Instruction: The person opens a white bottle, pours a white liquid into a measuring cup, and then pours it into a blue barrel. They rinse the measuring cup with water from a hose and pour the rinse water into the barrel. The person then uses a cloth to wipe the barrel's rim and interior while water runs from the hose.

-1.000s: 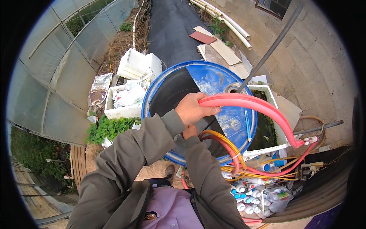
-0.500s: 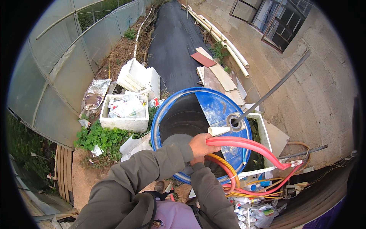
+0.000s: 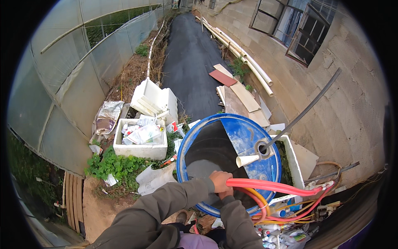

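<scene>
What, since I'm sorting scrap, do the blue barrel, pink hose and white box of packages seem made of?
Blue barrel: probably hard plastic, scuffed, its rim smoothly rounded.
Pink hose: rubber or flexible plastic, smooth, gently bent.
White box: likely foam, matt, thick walls.

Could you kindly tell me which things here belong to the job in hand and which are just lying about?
Apparently in use:
pink hose, gripped by the left hand
blue drum, beneath the hose

Apparently lying about:
white pipes
boards
foam box of litter
bottles
</scene>
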Available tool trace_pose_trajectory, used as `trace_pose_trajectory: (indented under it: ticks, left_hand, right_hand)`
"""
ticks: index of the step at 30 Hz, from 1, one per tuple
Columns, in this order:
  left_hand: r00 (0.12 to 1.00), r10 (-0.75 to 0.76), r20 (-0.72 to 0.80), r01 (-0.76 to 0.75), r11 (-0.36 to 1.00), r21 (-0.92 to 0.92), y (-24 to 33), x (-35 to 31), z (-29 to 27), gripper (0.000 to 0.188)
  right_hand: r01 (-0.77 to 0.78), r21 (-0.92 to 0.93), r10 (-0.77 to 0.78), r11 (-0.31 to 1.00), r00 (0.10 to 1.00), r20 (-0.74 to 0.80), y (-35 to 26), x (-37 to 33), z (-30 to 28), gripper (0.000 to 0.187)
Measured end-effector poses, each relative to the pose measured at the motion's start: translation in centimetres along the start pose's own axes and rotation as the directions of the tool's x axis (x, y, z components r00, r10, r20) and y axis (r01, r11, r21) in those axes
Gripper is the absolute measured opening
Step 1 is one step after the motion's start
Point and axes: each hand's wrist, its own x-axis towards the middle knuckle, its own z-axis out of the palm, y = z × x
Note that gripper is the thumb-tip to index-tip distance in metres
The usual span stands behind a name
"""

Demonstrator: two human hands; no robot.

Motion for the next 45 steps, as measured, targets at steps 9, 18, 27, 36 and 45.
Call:
trace_pose_trajectory:
  ticks: [9,18,27,36,45]
  left_hand:
    - [0.959,-0.194,-0.206,0.212,0.975,0.067,-6.0,-1.6,2.7,0.049]
    - [0.901,-0.388,-0.191,0.346,0.912,-0.220,-5.7,-0.8,2.3,0.044]
    - [0.915,-0.366,-0.173,0.219,0.807,-0.548,-5.2,-0.9,2.8,0.029]
    - [0.899,-0.410,-0.157,0.286,0.818,-0.499,-4.9,-0.4,2.0,0.033]
    - [0.937,-0.291,-0.191,0.224,0.923,-0.312,-3.4,-1.2,1.6,0.058]
  right_hand:
    - [0.174,0.357,-0.089,0.918,0.966,-0.242,2.4,1.1,2.4,0.024]
    - [-0.039,0.791,-0.103,0.611,0.986,0.128,1.2,0.6,1.5,0.015]
    - [-0.108,0.248,0.139,0.963,0.984,-0.109,1.5,1.2,1.3,0.050]
    - [-0.027,0.463,0.053,0.886,0.998,-0.045,2.4,1.9,2.5,0.027]
    - [0.113,0.104,-0.066,0.988,0.923,-0.378,2.3,0.7,-1.4,0.026]
